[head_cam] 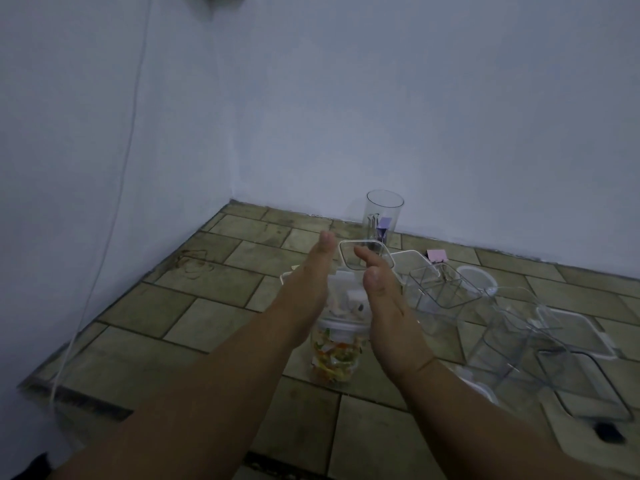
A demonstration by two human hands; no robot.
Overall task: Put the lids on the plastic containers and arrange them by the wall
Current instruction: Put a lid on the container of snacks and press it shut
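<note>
— Clear plastic everywhere on that tiled floor [214,317]. Where do the hands sit?

— Both reach forward over the middle. The left hand [308,275] is flat and open, fingers straight and together, edge-on to the camera. The right hand [384,299] is open too, fingers loosely curved, palm facing the left one. Neither grips anything.

— What lies between them?

— A container with colourful bits inside [335,355] stands on the floor below the wrists, with a white-rimmed lid on top. Just beyond the right hand's fingertips is a square clear lid with a white rim [365,254]; whether a finger touches it, I cannot tell.

— And by the wall?

— A tall clear cylinder [383,214] stands upright, lidless, near the foot of the blue-white wall [415,116], with something purple inside it.

— The rest?

— To the right, several empty square clear containers [440,289] lie tilted or on their sides, well apart from the wall. A round white lid [476,278] lies behind them, and flat rectangular lids [581,386] lie further right on the floor. A small pink thing [437,255] lies near the wall. A thin white cable [114,209] hangs down the left wall to the floor.
</note>
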